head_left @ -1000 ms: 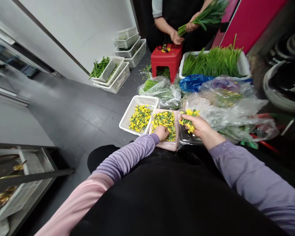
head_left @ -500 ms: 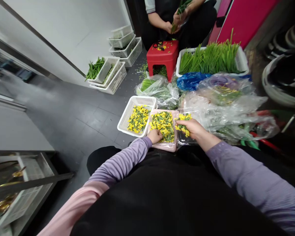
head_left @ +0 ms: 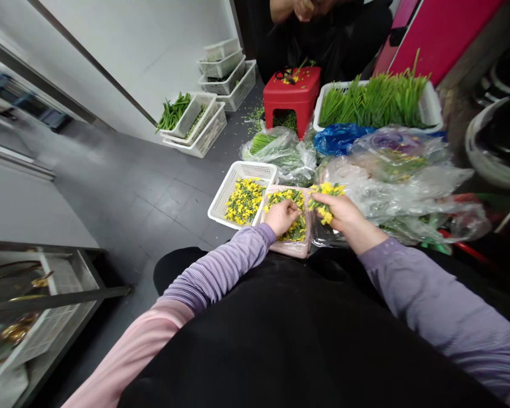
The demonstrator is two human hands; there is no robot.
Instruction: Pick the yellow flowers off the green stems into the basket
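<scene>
My right hand is closed round a bunch of yellow flowers with green stems, held above a clear plastic tray. Over the pink tray hangs my left hand, its thumb and fingertips pinched together; whatever is between them is too small to make out. Yellow flowers and green pieces fill the pink tray. Touching it on the left is a white basket with more yellow flowers.
Plastic bags of greens lie at the right. Beyond are a red stool and a white crate of green stalks. Stacked baskets stand at the left. A person's hands show at the top.
My left hand has lifted from the pink tray's near left part and moved forward and right over its middle. My right hand still holds the flowers. The view has shifted slightly.
</scene>
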